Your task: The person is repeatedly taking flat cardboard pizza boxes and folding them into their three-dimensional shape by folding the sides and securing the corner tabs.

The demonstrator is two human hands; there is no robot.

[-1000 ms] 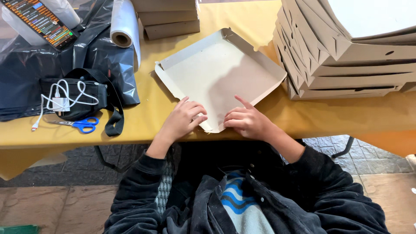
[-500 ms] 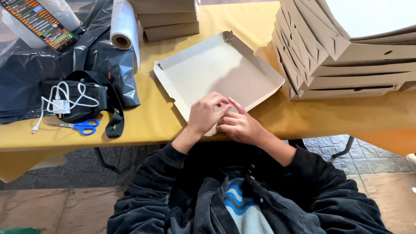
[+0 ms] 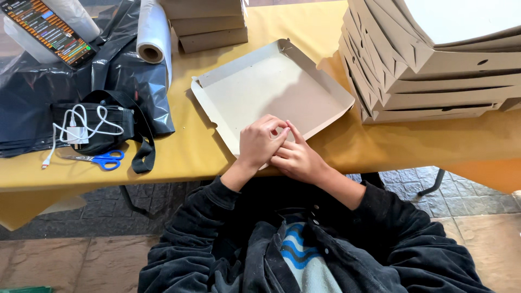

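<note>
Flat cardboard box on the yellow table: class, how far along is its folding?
Done: the flat box has its far and side walls raised. In hand: left hand and right hand pinch together at the near corner. Left: that corner looks unfinished. Folded boxes are stacked alongside.

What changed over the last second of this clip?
Both hands came together: the left hand and right hand, earlier apart on the near corner of the flat box, now meet there, fingers pressed against each other over the corner flap. The box sits about where it was. The scissors, the roll and the box stack stayed put.
</note>
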